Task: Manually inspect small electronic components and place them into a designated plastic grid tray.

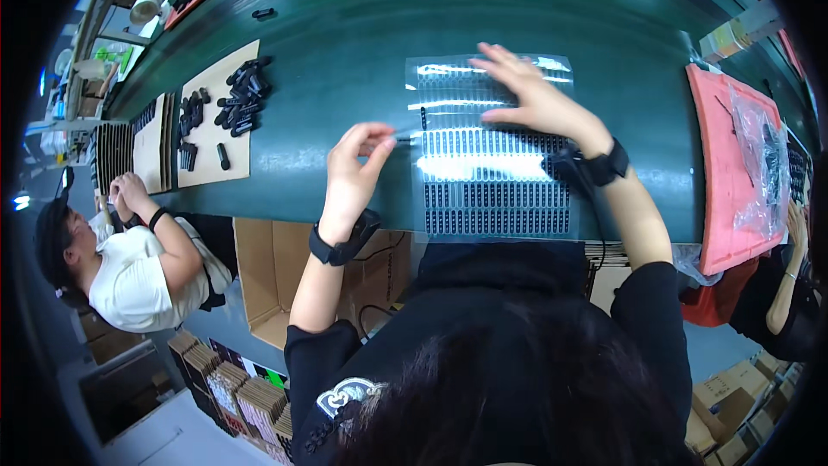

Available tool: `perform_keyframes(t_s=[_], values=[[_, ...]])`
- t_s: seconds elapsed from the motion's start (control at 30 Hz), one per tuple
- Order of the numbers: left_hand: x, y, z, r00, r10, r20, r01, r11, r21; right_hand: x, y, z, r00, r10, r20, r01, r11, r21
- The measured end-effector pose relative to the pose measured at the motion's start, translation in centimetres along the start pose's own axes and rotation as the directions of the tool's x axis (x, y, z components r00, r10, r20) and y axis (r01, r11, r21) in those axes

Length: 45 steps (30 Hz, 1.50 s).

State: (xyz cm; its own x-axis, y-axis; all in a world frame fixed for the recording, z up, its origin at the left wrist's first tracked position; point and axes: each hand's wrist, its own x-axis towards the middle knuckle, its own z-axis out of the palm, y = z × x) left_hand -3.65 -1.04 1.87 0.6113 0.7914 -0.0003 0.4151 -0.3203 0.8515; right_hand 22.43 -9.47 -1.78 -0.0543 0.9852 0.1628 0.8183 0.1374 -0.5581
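**Right hand (526,102) over strip-filled sheet, left hand (360,155) beside it**

In the head view, the clear plastic sheet (457,116) lies at the desk's (336,60) near edge, bearing rows of black strips (496,198). The right hand spreads over its upper right; the left, just off its left edge, pinches a small dark strip (404,139) between thumb and fingertip. At the desk's right end, a pink tray (714,121) holds crumpled clear plastic (759,155).

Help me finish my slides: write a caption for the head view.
Left hand beside, right hand over, a clear sheet with rows of dark strips on a green table.
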Motion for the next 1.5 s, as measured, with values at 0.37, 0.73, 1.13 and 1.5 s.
perform_keyframes(t_s=[0.37,0.73,1.13,1.5], values=[[3.4,-3.2,2.8,0.967,-0.242,-0.076,0.125,0.714,-0.689,-11.5,3.5,-5.0,0.767,0.573,0.288,-0.269,-0.121,0.956],[2.3,-1.2,5.6,0.979,-0.163,-0.121,0.017,0.66,-0.751,-10.0,-0.1,-2.1,0.852,0.388,0.351,-0.505,0.43,0.748],[-4.4,3.3,2.1,0.776,0.616,-0.132,-0.54,0.544,-0.642,-15.2,-7.7,-7.4,0.895,-0.089,-0.438,0.122,0.991,0.047],[-7.5,-3.5,8.0,0.755,0.64,0.143,-0.56,0.742,-0.369,-22.4,-3.8,2.4,0.876,0.434,-0.21,-0.252,0.783,0.568]])
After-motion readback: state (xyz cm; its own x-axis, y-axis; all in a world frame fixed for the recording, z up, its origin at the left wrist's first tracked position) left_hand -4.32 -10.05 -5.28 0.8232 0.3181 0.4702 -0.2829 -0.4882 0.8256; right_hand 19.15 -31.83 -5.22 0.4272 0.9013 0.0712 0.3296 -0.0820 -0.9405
